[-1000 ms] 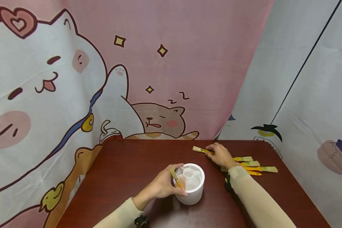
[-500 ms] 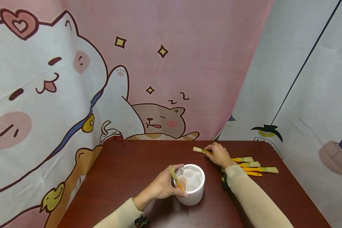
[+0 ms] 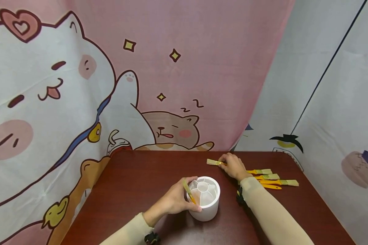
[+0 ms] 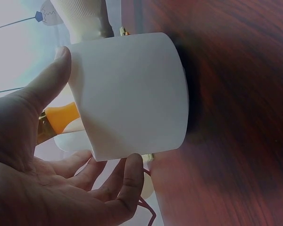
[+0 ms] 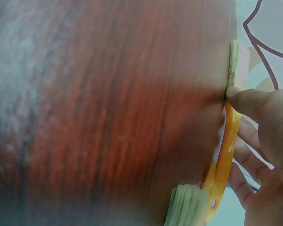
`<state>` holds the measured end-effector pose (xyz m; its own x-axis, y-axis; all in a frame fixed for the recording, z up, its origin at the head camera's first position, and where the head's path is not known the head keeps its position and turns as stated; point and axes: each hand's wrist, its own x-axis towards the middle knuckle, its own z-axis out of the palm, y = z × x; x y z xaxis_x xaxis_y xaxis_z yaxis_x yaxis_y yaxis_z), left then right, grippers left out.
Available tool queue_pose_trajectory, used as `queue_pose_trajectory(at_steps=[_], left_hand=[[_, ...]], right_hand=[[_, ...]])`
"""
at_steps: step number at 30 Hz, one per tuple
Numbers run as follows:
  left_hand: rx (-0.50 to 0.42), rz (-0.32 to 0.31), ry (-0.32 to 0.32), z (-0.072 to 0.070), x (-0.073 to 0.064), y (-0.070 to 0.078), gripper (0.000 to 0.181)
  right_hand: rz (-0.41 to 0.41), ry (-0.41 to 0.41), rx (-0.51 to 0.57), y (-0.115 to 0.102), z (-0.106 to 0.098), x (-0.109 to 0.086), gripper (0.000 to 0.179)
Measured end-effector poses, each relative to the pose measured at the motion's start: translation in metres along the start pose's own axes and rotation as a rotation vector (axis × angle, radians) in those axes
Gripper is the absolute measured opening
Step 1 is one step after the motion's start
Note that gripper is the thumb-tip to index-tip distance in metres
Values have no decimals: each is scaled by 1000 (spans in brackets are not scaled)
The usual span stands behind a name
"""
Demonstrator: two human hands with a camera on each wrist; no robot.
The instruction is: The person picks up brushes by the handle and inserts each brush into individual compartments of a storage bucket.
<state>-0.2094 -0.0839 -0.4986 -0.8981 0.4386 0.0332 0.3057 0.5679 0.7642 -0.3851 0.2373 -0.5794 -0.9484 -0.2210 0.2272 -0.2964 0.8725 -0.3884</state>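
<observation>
My left hand (image 3: pixel 173 200) grips the rim of a white round holder (image 3: pixel 210 212), thumb on the near side and fingers on the far side. Inside, thin walls divide the holder into compartments round a central ring. One paintbrush (image 3: pixel 188 192) leans in a left compartment, bristles up, beside the left palm. Farther back on the table, my right hand (image 3: pixel 234 166) pinches a second paintbrush (image 3: pixel 214 162) between thumb and fingers. In the right wrist view its yellow handle (image 5: pixel 226 146) runs below the thumb, with the pale bristles (image 5: pixel 233 54) above.
Several yellow-handled paintbrushes (image 3: pixel 289 182) lie at the right of the dark red-brown table (image 3: pixel 141 177), partly hidden by the right forearm. A cartoon-printed cloth (image 3: pixel 220 68) hangs right behind the table's back edge.
My right hand has shifted slightly left, and the bristle end of its paintbrush has moved a little toward me. The left hand, holder and leaning paintbrush have stayed in place.
</observation>
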Motion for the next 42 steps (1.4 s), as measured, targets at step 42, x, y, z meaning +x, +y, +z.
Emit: queue_pose_trajectory(at_steps=[42], left_hand=[[-27, -19, -17, -2, 1, 4, 110]], right_hand=[[-115, 44, 19, -27, -28, -8, 18]])
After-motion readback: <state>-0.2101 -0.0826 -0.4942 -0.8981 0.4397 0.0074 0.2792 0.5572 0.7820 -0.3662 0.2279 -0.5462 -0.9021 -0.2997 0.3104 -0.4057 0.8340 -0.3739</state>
